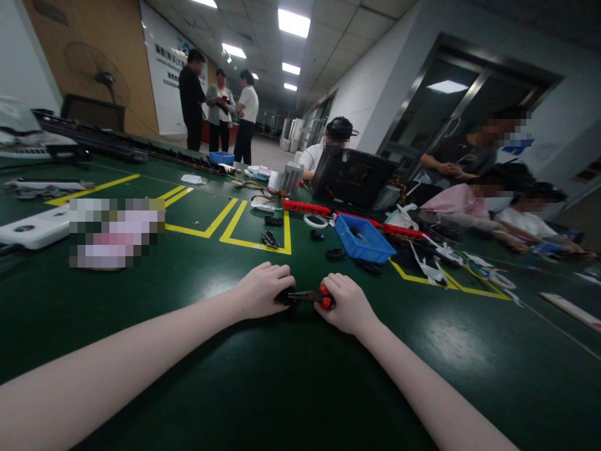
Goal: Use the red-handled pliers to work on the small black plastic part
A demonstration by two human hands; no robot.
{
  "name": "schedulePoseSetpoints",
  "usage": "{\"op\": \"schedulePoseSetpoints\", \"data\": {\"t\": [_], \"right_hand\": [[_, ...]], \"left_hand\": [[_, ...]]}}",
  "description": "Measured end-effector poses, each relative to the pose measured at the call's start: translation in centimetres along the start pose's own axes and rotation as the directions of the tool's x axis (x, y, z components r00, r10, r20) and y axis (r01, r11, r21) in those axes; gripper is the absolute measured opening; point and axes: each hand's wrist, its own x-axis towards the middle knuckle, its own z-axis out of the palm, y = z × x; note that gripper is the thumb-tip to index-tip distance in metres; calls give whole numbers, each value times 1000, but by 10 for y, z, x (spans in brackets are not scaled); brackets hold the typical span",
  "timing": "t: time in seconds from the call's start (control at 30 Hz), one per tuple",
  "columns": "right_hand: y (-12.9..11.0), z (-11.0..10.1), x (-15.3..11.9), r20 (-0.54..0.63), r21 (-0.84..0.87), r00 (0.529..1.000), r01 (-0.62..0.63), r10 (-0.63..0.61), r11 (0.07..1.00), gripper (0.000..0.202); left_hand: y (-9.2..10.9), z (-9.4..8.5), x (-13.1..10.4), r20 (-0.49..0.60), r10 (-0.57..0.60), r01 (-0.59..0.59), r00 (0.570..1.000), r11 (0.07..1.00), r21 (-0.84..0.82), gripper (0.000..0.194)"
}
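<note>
My right hand is closed around the red handles of a pair of long-nose pliers. The dark jaws point left, and their tips meet a small black part in my left hand. The fingers of my left hand are curled around that part, so most of it is hidden and its kind is unclear. Both hands are just above the green table, near the middle of the view. Beyond them, small black parts lie inside a yellow taped outline.
A blue bin stands ahead to the right, with black pieces around it. Red strips and a white ring lie behind. A white device rests at left. A black monitor-like panel stands farther back; several people are around the table.
</note>
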Motion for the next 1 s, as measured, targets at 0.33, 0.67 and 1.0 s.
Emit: {"op": "schedulePoseSetpoints", "data": {"t": [0.33,0.67,1.0], "right_hand": [[5,0,1,29,-3,995,-90,90,996,18],[4,-1,1,23,4,998,-58,57,998,17],[6,-1,4,47,10,998,-44,43,999,13]], "left_hand": [[-2,4,1,-25,0,0,1000,1000,-7,36],[-4,5,1,-12,7,-7,1000,1000,-30,46],[-7,6,2,-66,41,-40,997,999,10,47]]}}
